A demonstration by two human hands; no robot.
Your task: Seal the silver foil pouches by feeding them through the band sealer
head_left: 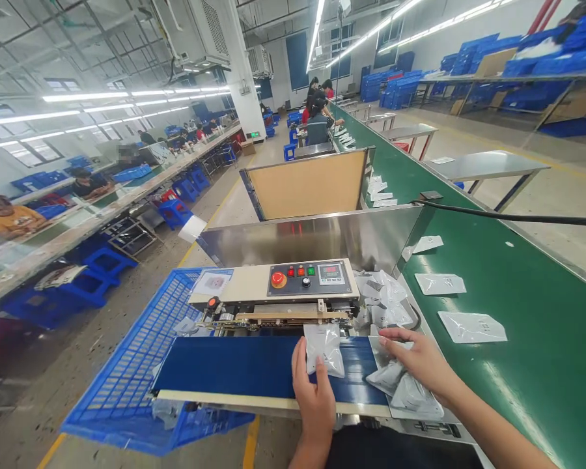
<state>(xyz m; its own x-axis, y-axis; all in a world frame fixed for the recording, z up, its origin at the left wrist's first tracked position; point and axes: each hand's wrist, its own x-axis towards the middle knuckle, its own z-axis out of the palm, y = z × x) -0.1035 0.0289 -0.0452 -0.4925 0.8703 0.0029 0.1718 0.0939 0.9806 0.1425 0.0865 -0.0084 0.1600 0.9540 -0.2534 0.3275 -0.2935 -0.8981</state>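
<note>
A small white pouch (323, 350) stands at the edge of the sealing machine (273, 282), over the blue conveyor belt (229, 365). Thumb and fingers of my left hand (315, 391) hold its lower left part. To the right, my right hand (417, 358) reaches over a pile of white pouches (413, 396) on a metal plate at the belt's end. Its thumb and index finger come together near the top of a pouch; whether they grip it is hard to tell.
More white pouches (385, 296) lie heaped right of the machine. A blue basket (112, 378) stands at the left end. On the right runs a green conveyor (532, 365) with flat white pouches (473, 327). Behind is a metal panel (312, 238). People sit farther off.
</note>
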